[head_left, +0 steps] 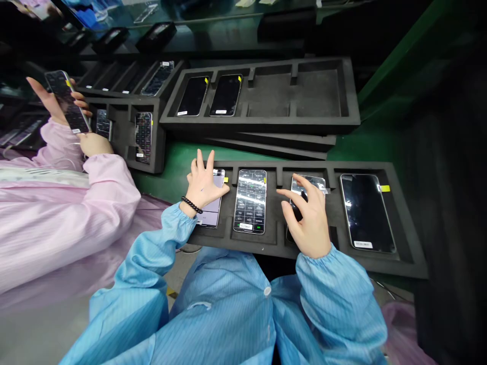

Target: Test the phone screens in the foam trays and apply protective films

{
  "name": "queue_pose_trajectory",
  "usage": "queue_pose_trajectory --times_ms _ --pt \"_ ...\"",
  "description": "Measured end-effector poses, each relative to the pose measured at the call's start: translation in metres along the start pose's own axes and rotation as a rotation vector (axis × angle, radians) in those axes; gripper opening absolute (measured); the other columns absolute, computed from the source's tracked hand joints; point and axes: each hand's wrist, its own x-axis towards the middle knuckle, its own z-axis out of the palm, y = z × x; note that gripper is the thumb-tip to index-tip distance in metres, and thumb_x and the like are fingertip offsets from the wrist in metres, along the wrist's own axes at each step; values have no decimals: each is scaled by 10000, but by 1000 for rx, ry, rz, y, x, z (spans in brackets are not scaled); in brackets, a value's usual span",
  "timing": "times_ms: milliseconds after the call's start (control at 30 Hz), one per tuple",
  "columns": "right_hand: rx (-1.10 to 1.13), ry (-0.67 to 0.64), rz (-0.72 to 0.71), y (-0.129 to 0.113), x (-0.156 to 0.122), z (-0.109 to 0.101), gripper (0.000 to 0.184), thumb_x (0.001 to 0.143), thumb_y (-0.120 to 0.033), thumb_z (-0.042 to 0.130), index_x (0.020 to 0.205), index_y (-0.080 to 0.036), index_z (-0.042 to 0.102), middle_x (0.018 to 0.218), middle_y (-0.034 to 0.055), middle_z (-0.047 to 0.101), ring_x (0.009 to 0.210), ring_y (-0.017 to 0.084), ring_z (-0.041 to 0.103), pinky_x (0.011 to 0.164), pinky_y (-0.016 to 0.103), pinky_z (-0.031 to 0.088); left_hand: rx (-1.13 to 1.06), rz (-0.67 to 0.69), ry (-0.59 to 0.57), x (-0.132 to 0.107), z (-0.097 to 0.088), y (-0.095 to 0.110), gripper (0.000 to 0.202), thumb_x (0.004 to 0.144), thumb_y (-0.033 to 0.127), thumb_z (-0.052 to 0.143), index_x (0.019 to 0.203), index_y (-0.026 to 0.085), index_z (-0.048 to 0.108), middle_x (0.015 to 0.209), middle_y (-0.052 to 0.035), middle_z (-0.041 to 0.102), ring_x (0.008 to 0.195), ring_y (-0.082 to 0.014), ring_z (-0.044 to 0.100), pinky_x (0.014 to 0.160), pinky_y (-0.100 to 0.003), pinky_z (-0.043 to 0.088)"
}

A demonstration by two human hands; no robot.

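Note:
Right in front of me lies a black foam tray with smartphones in its compartments. My left hand, fingers spread, is over the leftmost phone, whose screen is lit pale and partly covered. Beside it a phone shows a lit grid of test items. My right hand has its fingers apart above the third phone and hides most of it; whether a fingertip touches the glass I cannot tell. The rightmost phone is dark, with a yellow tab and a white label.
Behind stands another foam tray with two dark phones at its left, stacked on more trays. At left, a co-worker in a pink sleeve holds a phone over a further tray. A green post rises at right.

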Motion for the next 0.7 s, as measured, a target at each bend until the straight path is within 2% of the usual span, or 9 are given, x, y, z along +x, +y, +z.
queue_pose_trajectory --times_ms 167,400,567,633,700 --pt "-7 -4 -1 0 0 0 244 958 -230 528 1144 -230 685 1446 132 525 1306 313 517 1081 577 440 9 -7 -16 2 -3 2 1081 662 350 682 1602 152 185 1665 -259 71 1430 -540 291 990 -725 435" --pt "-11 -4 -5 1 0 0 243 958 -216 535 1143 -203 692 1440 145 527 1312 309 510 1092 565 438 -98 74 -2 -9 -1 -16 1137 655 367 716 1607 178 123 1675 -244 3 1503 -530 174 1057 -722 400" --pt "1 -2 12 2 -1 0 247 967 -231 519 1144 -218 690 1450 133 517 1312 306 505 1096 570 432 -115 72 40 -11 6 -15 1188 618 321 764 1606 176 121 1673 -248 -1 1500 -545 163 1102 -739 342" --pt "5 0 17 1 -1 0 249 969 -230 516 1144 -213 693 1452 136 516 1318 308 498 1102 569 427 -159 109 44 -13 9 -20 1210 609 334 802 1603 172 133 1672 -251 5 1520 -522 127 1150 -719 295" --pt "9 3 24 1 -1 0 248 969 -229 515 1140 -213 695 1453 133 516 1326 306 492 1106 564 428 -274 169 62 -15 6 -36 1209 629 405 837 1600 194 148 1678 -235 36 1541 -467 133 1186 -659 296"
